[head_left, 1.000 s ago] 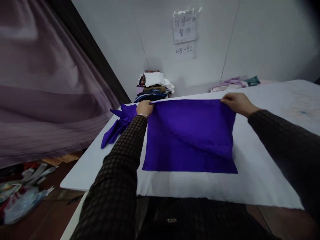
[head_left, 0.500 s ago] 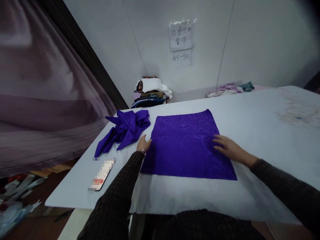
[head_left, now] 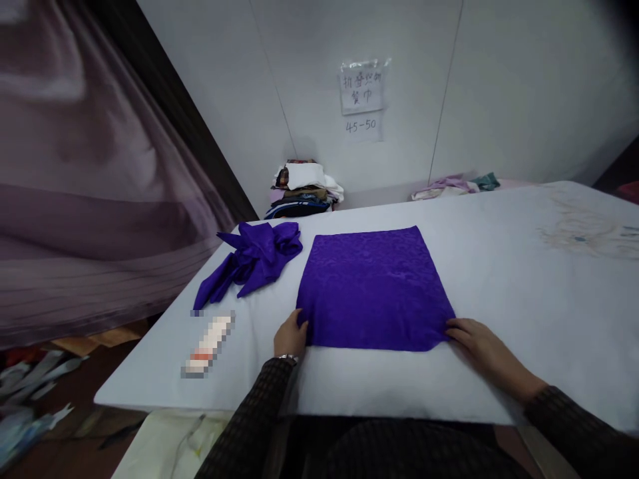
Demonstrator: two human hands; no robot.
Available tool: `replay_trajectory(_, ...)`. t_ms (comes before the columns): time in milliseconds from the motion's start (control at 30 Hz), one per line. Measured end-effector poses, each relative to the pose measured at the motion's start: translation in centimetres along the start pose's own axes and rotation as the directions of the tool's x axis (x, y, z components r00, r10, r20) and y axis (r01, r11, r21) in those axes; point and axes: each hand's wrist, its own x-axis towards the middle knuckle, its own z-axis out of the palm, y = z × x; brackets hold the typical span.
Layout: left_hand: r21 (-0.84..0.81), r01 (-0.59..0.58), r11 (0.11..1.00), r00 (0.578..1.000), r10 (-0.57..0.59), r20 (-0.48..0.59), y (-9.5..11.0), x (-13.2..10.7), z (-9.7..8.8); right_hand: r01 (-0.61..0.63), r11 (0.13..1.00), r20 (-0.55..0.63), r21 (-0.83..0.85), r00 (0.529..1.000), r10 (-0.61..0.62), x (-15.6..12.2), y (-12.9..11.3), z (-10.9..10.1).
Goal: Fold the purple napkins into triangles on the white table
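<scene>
A purple napkin (head_left: 372,293) with a faint woven pattern lies spread on the white-covered table (head_left: 514,286) in front of me. My left hand (head_left: 291,334) is closed at its near left corner, thumb and fingers pinching the edge. At the near right corner, my right hand (head_left: 474,342) has its fingers together on the cloth, and that corner is slightly drawn up. The far edge of the napkin lies flat. Left of it is a crumpled heap of purple cloth (head_left: 262,253), which neither hand touches.
A blurred-out phone-shaped object (head_left: 210,344) lies near the table's left side. At the back stand a stack of folded clothes (head_left: 302,189) and some loose pink and green cloths (head_left: 454,186). A curtain (head_left: 100,199) hangs at the left; a paper sign (head_left: 362,93) is on the wall.
Both hands have moved from the napkin's sides toward me to its near corners and closed on them. The near corners are now pulled in a little. The view has tilted slightly.
</scene>
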Motion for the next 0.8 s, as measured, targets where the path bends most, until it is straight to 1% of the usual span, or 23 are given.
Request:
replay_trajectory(33,-0.022,0.0,1.0,1.0,0.001,0.031,0.1,-0.4,0.0,0.011,1.0,0.006,-0.007,1.0,-0.011,0.0,0.8,-0.5)
replay_trajectory(100,-0.063,-0.041,0.997,0.997,0.045,0.068,0.0,-1.5,-0.1,0.001,0.999,0.004,-0.05,1.0,-0.001,-0.3,2.7,-1.5)
replay_trajectory(167,-0.064,-0.078,0.995,0.992,0.084,0.099,-0.3,-2.7,-0.2,-0.02,0.996,0.013,-0.087,1.0,0.021,-1.1,4.6,-2.2)
replay_trajectory(233,-0.015,-0.088,0.996,0.991,0.089,0.096,-0.7,-3.5,-0.5,-0.012,0.995,0.045,-0.095,0.999,0.017,-1.8,5.6,-2.6)
replay_trajectory(267,0.018,-0.094,0.995,0.993,0.092,0.068,-0.9,-3.6,-0.7,-0.005,0.996,0.054,-0.094,0.999,0.01,-1.8,5.7,-2.7)
replay_trajectory(333,0.074,-0.129,0.989,0.991,0.132,-0.03,-0.7,-3.3,-1.2,-0.003,0.997,0.026,-0.078,1.0,0.006,-1.1,4.9,-2.8)
replay_trajectory(400,0.099,-0.216,0.971,0.968,0.227,-0.11,0.3,-2.3,-1.6,-0.001,1.0,-0.021,-0.021,1.0,0.001,0.9,2.8,-2.6)
replay_trajectory(433,0.1,-0.276,0.956,0.95,0.287,-0.122,1.2,-1.8,-1.6,0.015,1.0,-0.013,0.027,1.0,-0.014,2.3,1.4,-2.5)
replay_trajectory(467,0.096,-0.343,0.934,0.929,0.352,-0.112,2.3,-1.2,-1.4,0.031,0.997,0.0,0.07,1.0,-0.031,3.8,0.0,-2.2)
replay_trajectory(533,0.098,-0.459,0.883,0.883,0.465,-0.057,4.8,-0.1,-0.7,0.067,0.986,0.074,0.152,0.994,-0.079,7.0,-3.1,-1.2)
replay_trajectory(600,0.107,-0.523,0.845,0.85,0.526,0.0,7.2,0.8,0.5,0.079,0.974,0.147,0.212,0.983,-0.111,9.9,-5.8,0.3)
replay_trajectory(633,0.112,-0.527,0.842,0.849,0.529,0.02,8.1,1.3,1.2,0.079,0.971,0.183,0.227,0.975,-0.122,11.1,-6.7,1.2)
replay_trajectory(700,0.131,-0.495,0.859,0.869,0.492,0.056,9.1,2.2,2.5,0.068,0.972,0.243,0.223,0.962,-0.124,12.8,-7.6,2.9)
replay_trajectory(733,0.141,-0.468,0.872,0.884,0.463,0.071,9.1,2.7,3.0,0.061,0.977,0.266,0.206,0.957,-0.116,13.2,-7.3,3.7)
replay_trajectory(800,0.161,-0.412,0.897,0.911,0.403,0.087,8.2,3.5,3.8,0.047,0.988,0.285,0.145,0.955,-0.087,13.1,-5.5,4.9)
